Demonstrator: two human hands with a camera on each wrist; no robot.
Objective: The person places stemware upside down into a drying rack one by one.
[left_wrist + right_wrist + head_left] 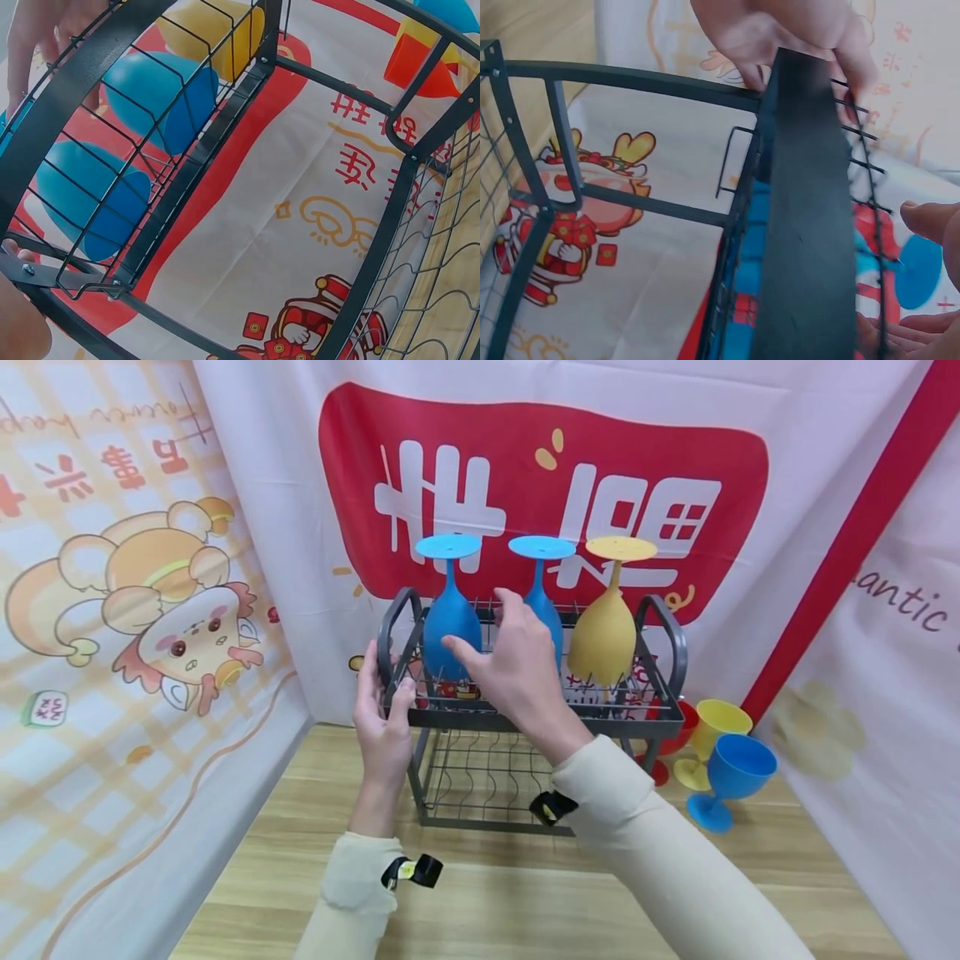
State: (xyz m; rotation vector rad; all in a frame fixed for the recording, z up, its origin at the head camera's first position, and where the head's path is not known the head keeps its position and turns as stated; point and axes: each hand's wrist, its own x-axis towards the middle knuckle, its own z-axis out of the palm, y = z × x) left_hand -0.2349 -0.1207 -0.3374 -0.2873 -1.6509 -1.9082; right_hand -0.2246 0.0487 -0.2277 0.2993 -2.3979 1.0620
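Note:
A dark two-tier wire rack (450, 719) stands on the wooden tabletop. Upside down in its upper basket are a left blue goblet (452, 639), a middle blue goblet (551, 618) and a yellow goblet (602, 639). My left hand (384, 727) grips the basket's left end, thumb at the front corner. Between the two blue goblets, my right hand (521, 668) hovers over the front rim with thumb and fingers spread, holding nothing; it partly hides the middle goblet. From below, the left wrist view shows the bowls of the yellow goblet (202, 30) and a blue goblet (86, 195).
Right of the rack, a red goblet (681, 732), a yellow goblet (720, 720) and a blue goblet (741, 768) stand upright on the table (480, 902). A wavy wire shelf (487, 768) forms the lower tier. Printed cloth (262, 435) hangs behind and at both sides.

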